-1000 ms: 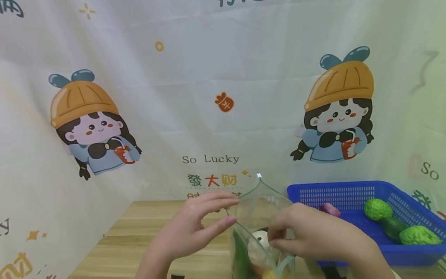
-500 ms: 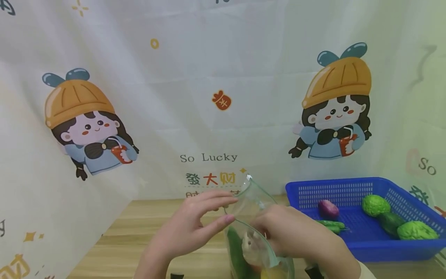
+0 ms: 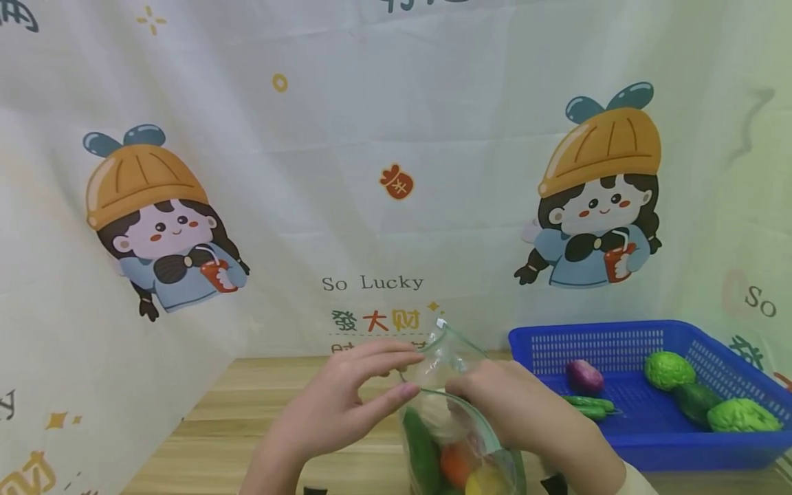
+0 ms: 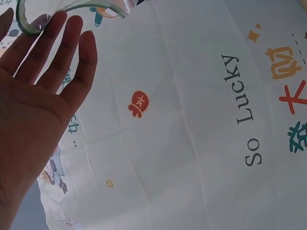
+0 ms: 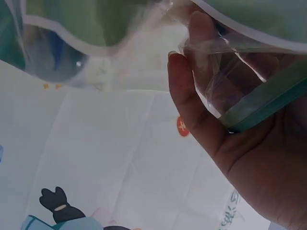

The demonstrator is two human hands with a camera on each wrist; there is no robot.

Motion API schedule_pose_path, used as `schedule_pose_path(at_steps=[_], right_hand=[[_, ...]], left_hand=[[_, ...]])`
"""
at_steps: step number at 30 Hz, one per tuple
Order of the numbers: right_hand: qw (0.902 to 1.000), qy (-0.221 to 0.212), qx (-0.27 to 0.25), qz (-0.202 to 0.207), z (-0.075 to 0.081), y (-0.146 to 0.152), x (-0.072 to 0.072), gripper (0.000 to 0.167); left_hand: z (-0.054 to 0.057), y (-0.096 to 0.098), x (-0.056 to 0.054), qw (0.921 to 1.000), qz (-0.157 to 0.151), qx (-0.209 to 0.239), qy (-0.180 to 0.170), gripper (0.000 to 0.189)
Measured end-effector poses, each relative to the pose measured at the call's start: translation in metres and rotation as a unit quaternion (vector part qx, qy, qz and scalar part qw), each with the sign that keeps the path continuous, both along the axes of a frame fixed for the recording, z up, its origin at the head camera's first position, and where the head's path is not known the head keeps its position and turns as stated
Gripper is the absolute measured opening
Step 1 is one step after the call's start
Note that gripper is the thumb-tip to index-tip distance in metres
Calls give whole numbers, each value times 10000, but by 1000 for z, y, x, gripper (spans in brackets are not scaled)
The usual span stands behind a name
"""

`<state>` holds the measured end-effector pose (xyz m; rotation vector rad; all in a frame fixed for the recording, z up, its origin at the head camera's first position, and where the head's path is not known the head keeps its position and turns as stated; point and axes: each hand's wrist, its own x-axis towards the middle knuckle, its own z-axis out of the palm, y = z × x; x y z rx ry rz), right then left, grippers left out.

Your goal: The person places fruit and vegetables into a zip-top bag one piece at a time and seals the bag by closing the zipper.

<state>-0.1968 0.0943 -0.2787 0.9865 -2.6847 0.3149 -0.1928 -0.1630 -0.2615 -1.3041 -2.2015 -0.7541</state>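
A clear zip bag with a green zip edge stands on the table, its mouth open. Inside show a long green vegetable, a whitish round one, an orange one and a yellow one. My left hand has its fingers nearly straight, thumb and fingertips at the left rim. My right hand reaches in at the right of the mouth, fingers bent. Through plastic, the right wrist view shows some of its fingers; I cannot tell whether they grip the whitish vegetable.
To the right, a blue basket holds a purple onion-like vegetable, green peppers, a dark green vegetable and two bumpy light green ones. Behind the wooden table hangs a printed cloth.
My right hand has moved left, deeper over the bag's mouth. Inside, the whitish vegetable has shifted left and up, showing more of the orange one. The left hand has stayed at the rim.
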Motion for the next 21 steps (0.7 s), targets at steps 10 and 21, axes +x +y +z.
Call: schedule_pose_path(at_steps=[10,21], right_hand=[[9942,-1071,-118,60,-13,-10,-9,25],[9747,696,-1760,1191,13,27,-3,12]], left_hand=[[0,3,1,9996,157,-198,-159,34],[2,-12,0,9991,100,-156,-388,54]])
